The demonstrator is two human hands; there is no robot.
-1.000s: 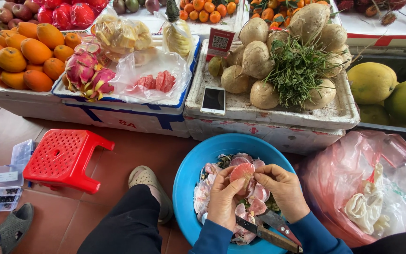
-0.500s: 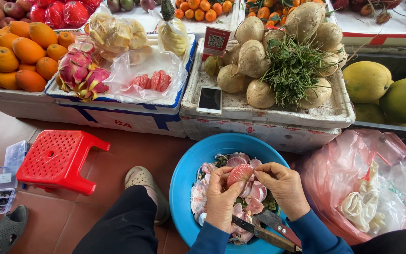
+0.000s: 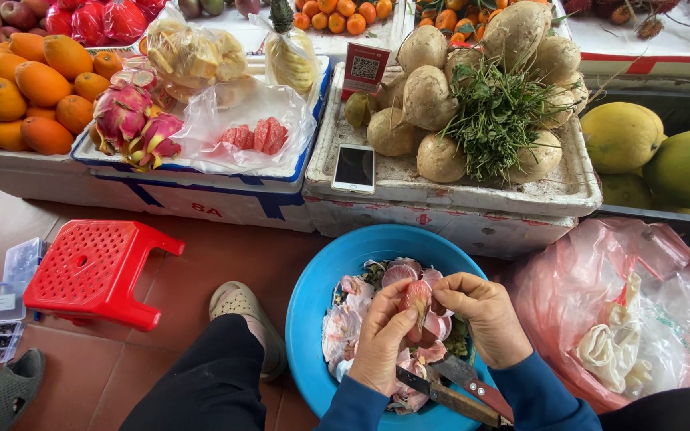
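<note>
Red-brown tile floor [image 3: 201, 263], w/ red plastic stool [image 3: 93, 271], blue basin [image 3: 321, 295], pink bag [image 3: 640, 319], foam boxes [image 3: 441, 199]

The basin [image 3: 317, 295] is bright blue, its peel scraps pink and white. The fruit segment [image 3: 418, 299] is rosy pink. Sleeves are dark blue. The perforated stool [image 3: 93, 271] is red. The knife handle [image 3: 461, 403] looks brown, perhaps wood. On the white foam box's near edge, the phone [image 3: 354, 168] is white with a black screen.
</note>
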